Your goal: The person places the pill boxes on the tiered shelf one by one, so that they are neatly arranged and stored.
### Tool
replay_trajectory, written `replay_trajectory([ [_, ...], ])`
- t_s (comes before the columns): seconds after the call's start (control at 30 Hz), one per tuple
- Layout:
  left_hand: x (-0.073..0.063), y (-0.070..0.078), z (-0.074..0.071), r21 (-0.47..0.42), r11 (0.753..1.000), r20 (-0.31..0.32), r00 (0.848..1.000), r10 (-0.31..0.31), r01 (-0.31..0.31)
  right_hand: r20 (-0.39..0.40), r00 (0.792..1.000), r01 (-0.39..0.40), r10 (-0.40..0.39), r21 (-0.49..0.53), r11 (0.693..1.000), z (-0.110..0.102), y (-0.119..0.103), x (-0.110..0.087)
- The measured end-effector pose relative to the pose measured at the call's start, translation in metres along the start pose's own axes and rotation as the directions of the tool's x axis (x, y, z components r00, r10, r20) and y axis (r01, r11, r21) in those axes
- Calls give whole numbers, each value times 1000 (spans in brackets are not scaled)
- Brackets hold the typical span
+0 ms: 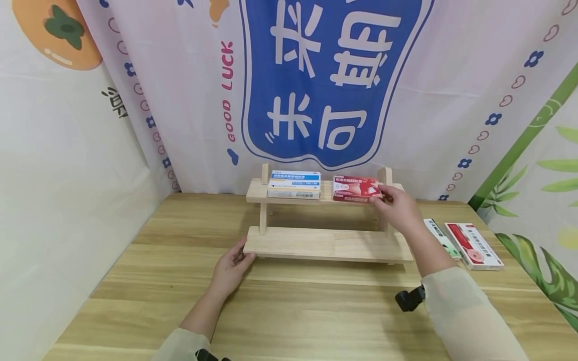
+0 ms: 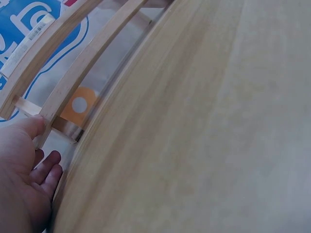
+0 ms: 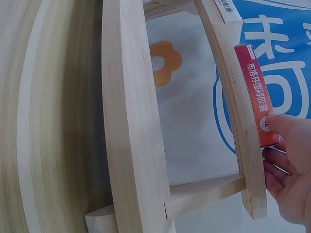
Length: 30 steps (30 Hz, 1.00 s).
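Note:
A two-tier wooden display rack (image 1: 325, 244) stands on the table. My left hand (image 1: 229, 272) grips the left end of its lower tier, with the thumb at the front edge in the left wrist view. On the upper tier, at the right, lies a red medicine box (image 1: 354, 188). My right hand (image 1: 401, 209) pinches that box by its right end, thumb on the front side (image 3: 257, 99) in the right wrist view. To its left on the same tier sits a blue-and-white medicine box (image 1: 294, 184), a small gap between the two.
Right of the rack, a red-and-white box (image 1: 474, 245) and a green-and-white box (image 1: 441, 239), partly behind my right forearm, lie on the wood-grain table (image 1: 316, 306). A printed curtain (image 1: 198, 100) hangs behind the table.

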<state>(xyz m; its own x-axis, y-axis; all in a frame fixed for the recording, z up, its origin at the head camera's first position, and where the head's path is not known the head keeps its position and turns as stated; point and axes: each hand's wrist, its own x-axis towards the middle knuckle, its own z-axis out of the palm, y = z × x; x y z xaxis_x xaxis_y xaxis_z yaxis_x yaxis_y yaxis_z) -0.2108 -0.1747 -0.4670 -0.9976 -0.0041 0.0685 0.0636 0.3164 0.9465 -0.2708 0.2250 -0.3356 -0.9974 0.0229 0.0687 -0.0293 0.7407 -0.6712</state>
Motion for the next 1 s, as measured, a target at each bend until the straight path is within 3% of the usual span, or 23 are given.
replay_trajectory([
  [0.3,0,1,0,-4,1000,1,1000,8,-8,-54,998,22,-22,-2,1000,3,2,6],
  [0.5,0,0,0,-3,1000,2,1000,4,-4,-38,999,12,-11,18,1000,2,2,3],
  [0.77,2,0,1,-6,1000,2,1000,3,-3,-31,999,-17,19,55,998,-13,17,-11],
  [1.0,1,-1,1,-2,1000,0,1000,-3,3,-127,992,9,-7,16,1000,-28,40,-30],
])
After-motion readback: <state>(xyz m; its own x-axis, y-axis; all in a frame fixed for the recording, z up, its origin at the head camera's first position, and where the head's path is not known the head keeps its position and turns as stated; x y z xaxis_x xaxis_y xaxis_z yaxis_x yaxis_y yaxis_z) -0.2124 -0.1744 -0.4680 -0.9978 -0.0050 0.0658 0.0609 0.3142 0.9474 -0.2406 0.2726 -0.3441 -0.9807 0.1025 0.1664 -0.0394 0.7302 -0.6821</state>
